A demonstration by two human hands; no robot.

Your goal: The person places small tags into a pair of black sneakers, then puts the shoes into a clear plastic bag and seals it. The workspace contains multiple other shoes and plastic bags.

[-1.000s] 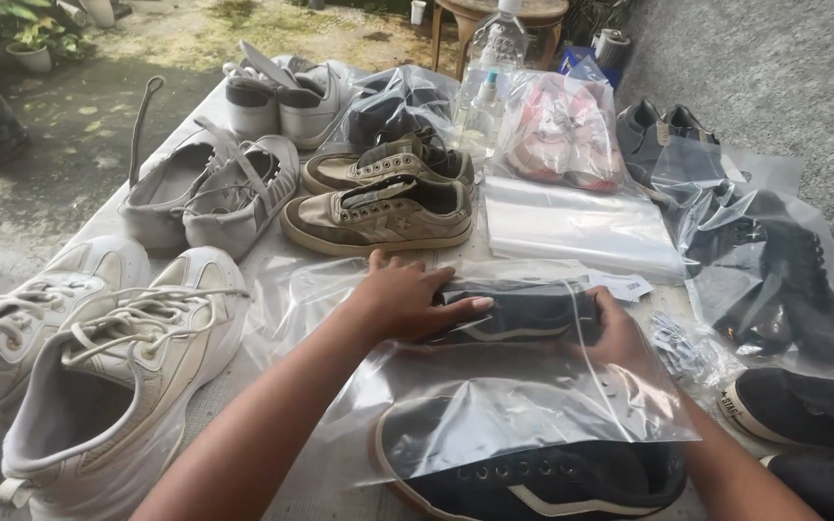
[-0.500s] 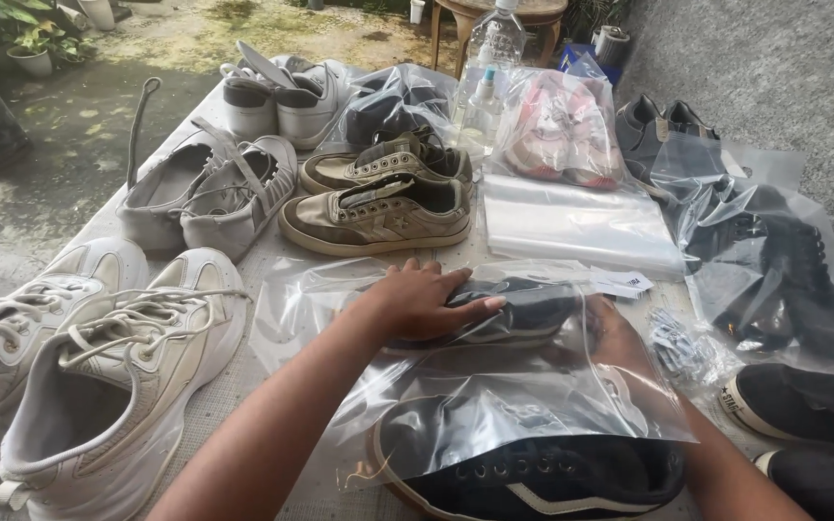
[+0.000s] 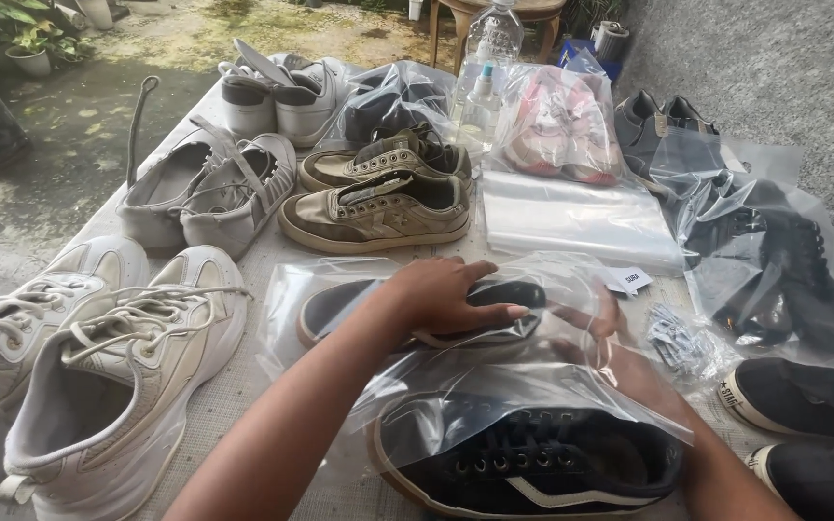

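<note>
Tabletop (image 3: 243, 386), pale woven cloth cover, packed w/ shoes. At 8 o'clock: pair of big white chunky lace-up sneakers (image 3: 98, 376). At 10 o'clock: grey canvas low shoes (image 3: 205, 188), white high-tops (image 3: 282, 92) behind them. Centre, 12 o'clock: tan/olive low sneakers (image 3: 378, 198). At 3 o'clock: black shoes in a clear bag (image 3: 784, 270); stack of flat clear plastic bags (image 3: 571, 217) at 1 o'clock, pink shoes bagged (image 3: 557, 130) beyond it, clear plastic bottle (image 3: 489, 43) at top.

Near centre, 6 o'clock: large clear plastic bag (image 3: 494, 376) holding a dark navy low sneaker w/ white side stripe and gum sole (image 3: 533, 463). Second dark navy sneaker (image 3: 407, 309) lies on its side just past it, partly under the plastic.

Left hand (image 3: 446, 294) flat, fingers spread, pressing down on that second sneaker through/at the bag's mouth. Right hand (image 3: 600, 338) inside or behind the bag film, blurred by plastic; can't tell if it grips anything. Small bunch of tags (image 3: 682, 338) just right of the bag.
</note>
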